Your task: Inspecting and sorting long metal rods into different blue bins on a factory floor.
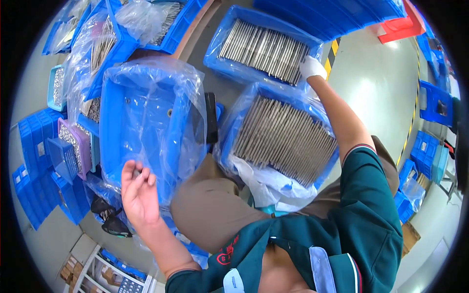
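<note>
My right hand (311, 67), in a white glove, is at the right end of a row of shiny metal rods (264, 49) in the far blue bin (215, 61). Its fingers look closed together against the rods; what they grip is hidden. Bare and palm up, my left hand (140, 193) hovers by the near left edge of a large blue bin lined with clear plastic (141, 117). Its fingers are loosely curled and apart, with nothing plainly in them. Closer to me, a second blue bin (225, 146) holds duller metal rods (286, 139).
White plastic sheeting (278, 188) drapes over the nearer rod bin, between my knees. A dark flat object (211, 117) stands between the bins. At left are bagged parts in blue bins (110, 49) and a pink tub (73, 141) of small metal pieces. A red bin (403, 24) is far right.
</note>
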Tool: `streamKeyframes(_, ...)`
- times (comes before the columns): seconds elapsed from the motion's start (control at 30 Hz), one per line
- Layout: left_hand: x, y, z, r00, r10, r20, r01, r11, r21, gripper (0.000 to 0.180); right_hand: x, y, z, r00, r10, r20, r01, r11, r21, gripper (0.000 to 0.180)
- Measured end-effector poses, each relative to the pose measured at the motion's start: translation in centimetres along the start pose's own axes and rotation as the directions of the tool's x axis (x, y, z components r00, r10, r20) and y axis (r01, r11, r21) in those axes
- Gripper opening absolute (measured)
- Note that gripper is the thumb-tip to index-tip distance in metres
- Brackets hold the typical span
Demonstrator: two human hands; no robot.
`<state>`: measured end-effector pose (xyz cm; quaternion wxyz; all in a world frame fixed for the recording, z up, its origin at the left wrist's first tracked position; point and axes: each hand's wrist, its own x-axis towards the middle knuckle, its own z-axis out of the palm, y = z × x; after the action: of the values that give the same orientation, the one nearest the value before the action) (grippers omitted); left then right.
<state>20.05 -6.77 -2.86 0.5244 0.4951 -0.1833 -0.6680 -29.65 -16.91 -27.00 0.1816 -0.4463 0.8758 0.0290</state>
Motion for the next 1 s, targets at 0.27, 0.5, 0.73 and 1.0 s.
streamKeyframes(0.27,-3.7,-1.3,8.3,0.966,-0.085,0.242,0.072,0.995,0.063,0.03,-7.2,2.1,-4.8,0.935,-0.191,-0.298,0.266,0.935,0.236,0.03)
streamKeyframes(0.5,-5.5,-4.3,12.7,0.908,-0.056,0.415,0.048,0.998,0.029,0.033,-15.2,-0.1,-3.0,0.986,-0.158,-0.056,0.167,0.947,0.275,0.034)
streamKeyframes(0.73,-1.4,-7.0,7.9,0.953,-0.26,0.157,0.251,0.965,0.074,0.027,-22.3,4.2,3.8,0.99,0.067,0.121,-0.091,0.974,0.206,0.039)
streamKeyframes(1.0,-2.6,-5.8,9.2,0.935,-0.108,0.339,0.112,0.994,0.007,0.031,-27.1,0.0,3.3,0.968,0.166,0.19,-0.209,0.949,0.236,0.045)
